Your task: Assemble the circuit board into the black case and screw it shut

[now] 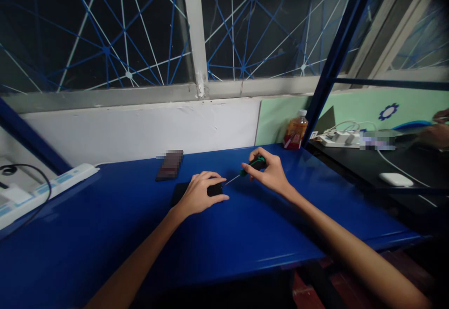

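My right hand (267,171) is closed round the black and green handle of a screwdriver (258,163). Its thin metal shaft slants down to the left, and the tip meets or nearly meets the right end of a flat black box-like object (215,190) on the blue table. Over that object lies my left hand (201,192), thumb on the near side and fingers on the far side, gripping it. The object's middle is covered by my left hand, and its exact kind does not show.
A dark phone-like slab (170,165) lies behind my left hand. At the back right stands a drink bottle (296,130). White power strips (52,189) are at the left and on the black desk (354,159) at right, where another person's hand (437,133) shows. Blue posts (340,61) frame the table.
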`<state>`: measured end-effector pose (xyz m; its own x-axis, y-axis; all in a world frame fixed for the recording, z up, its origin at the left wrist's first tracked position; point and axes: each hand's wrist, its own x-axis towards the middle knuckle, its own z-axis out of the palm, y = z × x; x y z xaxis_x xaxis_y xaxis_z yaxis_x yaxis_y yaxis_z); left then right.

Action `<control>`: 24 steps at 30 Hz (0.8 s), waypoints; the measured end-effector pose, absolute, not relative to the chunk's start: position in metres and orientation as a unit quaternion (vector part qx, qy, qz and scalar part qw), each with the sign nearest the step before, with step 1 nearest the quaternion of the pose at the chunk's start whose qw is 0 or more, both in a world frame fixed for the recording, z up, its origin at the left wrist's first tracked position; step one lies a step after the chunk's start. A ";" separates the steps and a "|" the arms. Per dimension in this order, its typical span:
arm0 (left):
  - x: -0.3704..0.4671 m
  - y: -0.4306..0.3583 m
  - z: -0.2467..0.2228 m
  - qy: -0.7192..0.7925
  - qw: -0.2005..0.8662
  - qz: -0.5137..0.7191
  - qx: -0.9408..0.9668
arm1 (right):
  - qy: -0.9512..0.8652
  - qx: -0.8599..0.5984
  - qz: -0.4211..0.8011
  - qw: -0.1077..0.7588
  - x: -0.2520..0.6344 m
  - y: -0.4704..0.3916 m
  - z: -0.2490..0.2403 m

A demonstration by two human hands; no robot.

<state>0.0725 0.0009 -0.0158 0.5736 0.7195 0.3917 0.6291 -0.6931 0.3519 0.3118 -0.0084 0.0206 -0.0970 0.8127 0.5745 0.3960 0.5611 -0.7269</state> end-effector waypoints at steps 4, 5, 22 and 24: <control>0.066 0.000 -0.008 0.387 0.085 0.178 0.901 | -0.710 -0.424 0.202 0.525 0.315 -0.008 0.025; 0.065 0.000 -0.008 0.389 0.080 0.168 0.902 | -0.708 -0.425 0.202 0.527 0.316 -0.008 0.026; 0.062 0.002 0.000 0.383 0.121 0.308 0.862 | -0.651 -0.409 0.259 0.585 0.324 -0.008 0.036; 0.062 0.001 0.004 0.372 0.140 0.342 0.852 | -0.646 -0.407 0.264 0.589 0.323 -0.008 0.037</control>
<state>0.0616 0.0015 0.0038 0.4900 0.7289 0.4781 0.5371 -0.6845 0.4930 0.3229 -0.0083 0.0371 0.0253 0.8374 0.5460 0.2156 0.5287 -0.8209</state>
